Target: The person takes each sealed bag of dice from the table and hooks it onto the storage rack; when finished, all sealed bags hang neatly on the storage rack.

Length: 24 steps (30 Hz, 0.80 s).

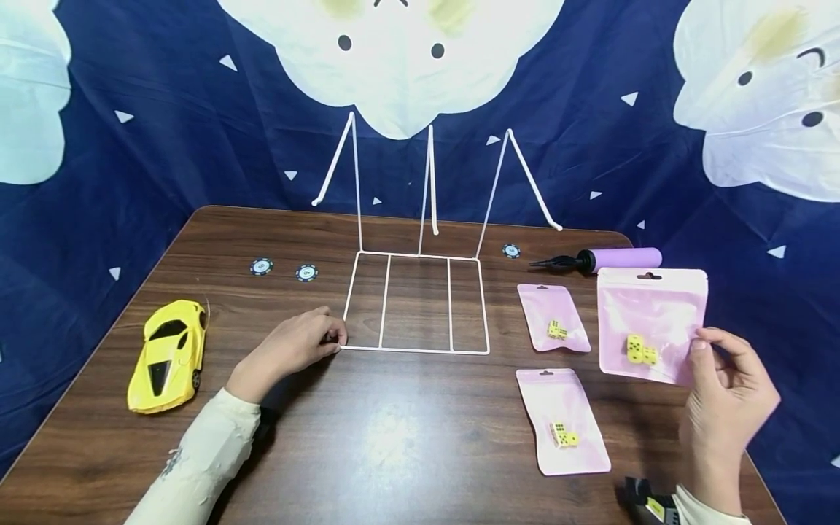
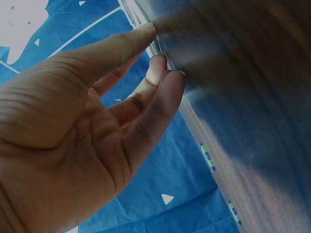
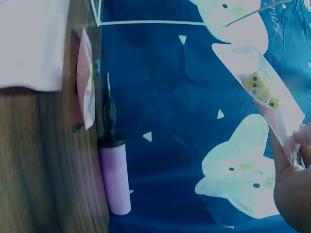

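My right hand (image 1: 731,394) pinches a pink zip bag (image 1: 652,299) by its lower right side, thumb in front, and lifts it above the table. Yellow dice (image 1: 635,348) show through the bag's clear front; the right wrist view shows the same bag (image 3: 286,114) edge-on. At the near left corner of a white wire rack (image 1: 420,351), my left hand (image 1: 295,339) holds the wire between thumb and curled fingers. In the left wrist view the thumb tip meets the rack's edge, and the exact contact is partly hidden. Upright hooked prongs rise from the rack's back.
Two more pink bags of dice (image 1: 547,302) (image 1: 558,390) lie right of the rack. Behind them is a purple hand pump (image 1: 626,259). Poker chips (image 1: 261,266) lie towards the back. A yellow toy car (image 1: 167,357) stands at left. A patterned blue cloth (image 1: 164,95) hangs behind the table.
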Each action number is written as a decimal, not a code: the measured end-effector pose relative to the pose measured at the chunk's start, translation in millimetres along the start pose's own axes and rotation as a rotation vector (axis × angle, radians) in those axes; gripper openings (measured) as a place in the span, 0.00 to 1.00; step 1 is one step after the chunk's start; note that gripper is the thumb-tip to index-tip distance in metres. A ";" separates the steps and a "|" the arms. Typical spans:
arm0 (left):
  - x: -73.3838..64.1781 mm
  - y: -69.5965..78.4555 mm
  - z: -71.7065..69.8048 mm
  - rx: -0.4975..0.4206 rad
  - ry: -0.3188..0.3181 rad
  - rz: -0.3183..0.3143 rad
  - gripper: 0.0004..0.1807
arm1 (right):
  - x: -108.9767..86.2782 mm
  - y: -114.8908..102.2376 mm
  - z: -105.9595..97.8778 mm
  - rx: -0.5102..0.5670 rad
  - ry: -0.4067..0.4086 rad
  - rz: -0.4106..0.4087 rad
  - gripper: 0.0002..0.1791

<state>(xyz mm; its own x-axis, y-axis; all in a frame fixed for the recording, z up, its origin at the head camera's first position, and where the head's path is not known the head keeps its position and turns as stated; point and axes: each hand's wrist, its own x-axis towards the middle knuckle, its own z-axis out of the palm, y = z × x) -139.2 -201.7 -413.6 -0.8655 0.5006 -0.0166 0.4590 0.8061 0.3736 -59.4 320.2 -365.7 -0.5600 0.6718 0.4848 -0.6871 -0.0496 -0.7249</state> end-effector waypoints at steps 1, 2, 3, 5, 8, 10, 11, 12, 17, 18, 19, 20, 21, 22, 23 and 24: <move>0.1 0.0 0.0 0.000 -0.001 -0.001 0.11 | -0.4 -0.4 1.9 -0.004 0.005 -0.008 0.08; 0.1 -0.1 -0.1 0.001 -0.001 -0.004 0.11 | -0.7 -0.7 3.7 -0.006 0.011 -0.015 0.08; 0.1 0.0 -0.3 0.002 -0.002 -0.006 0.11 | -1.0 -0.9 5.4 -0.008 0.016 -0.021 0.08; 0.1 0.3 -0.7 0.002 -0.005 -0.010 0.11 | -1.2 -1.3 8.7 -0.001 0.026 -0.034 0.08; 0.1 0.7 -1.2 0.002 -0.006 -0.011 0.11 | -1.1 -1.7 13.1 0.026 0.055 -0.042 0.09; 0.0 1.0 -1.6 0.001 -0.005 -0.006 0.10 | -1.2 -1.9 15.8 0.049 0.080 -0.046 0.09; -0.1 1.1 -1.7 0.001 -0.004 -0.004 0.10 | -1.4 -2.0 17.0 0.054 0.090 -0.048 0.09; -0.2 1.2 -1.7 0.000 -0.003 -0.002 0.10 | -1.8 -1.9 18.3 0.064 0.096 -0.050 0.10; -1.1 2.3 -1.9 0.001 -0.005 -0.005 0.10 | -4.7 -2.4 24.6 0.099 0.088 -0.063 0.11; -1.3 2.5 -1.9 0.000 -0.006 -0.007 0.10 | -5.1 -2.6 26.0 0.106 0.085 -0.066 0.11; -1.3 2.6 -1.9 -0.001 -0.009 -0.009 0.10 | -5.5 -2.9 27.3 0.111 0.083 -0.068 0.11; -1.4 2.7 -1.9 -0.003 -0.011 -0.011 0.10 | -5.7 -3.1 28.8 0.121 0.080 -0.069 0.11; -1.3 2.6 -1.9 -0.004 -0.012 -0.012 0.10 | -6.0 -3.3 30.3 0.128 0.080 -0.071 0.11; -1.1 2.6 -2.0 -0.005 -0.015 -0.013 0.10 | -6.2 -3.5 31.8 0.136 0.082 -0.070 0.11; -0.8 2.5 -2.1 -0.005 -0.017 -0.013 0.09 | -6.5 -3.8 33.3 0.136 0.084 -0.071 0.11; -0.5 2.5 -2.1 -0.006 -0.019 -0.013 0.09 | -6.7 -4.2 34.9 0.136 0.087 -0.072 0.11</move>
<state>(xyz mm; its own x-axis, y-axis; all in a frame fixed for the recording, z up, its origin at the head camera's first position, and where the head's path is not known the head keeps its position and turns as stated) -138.0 -200.6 -410.7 -0.8674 0.4960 -0.0387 0.4466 0.8105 0.3791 -68.8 290.1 -348.8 -0.4694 0.7382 0.4844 -0.7833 -0.0949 -0.6144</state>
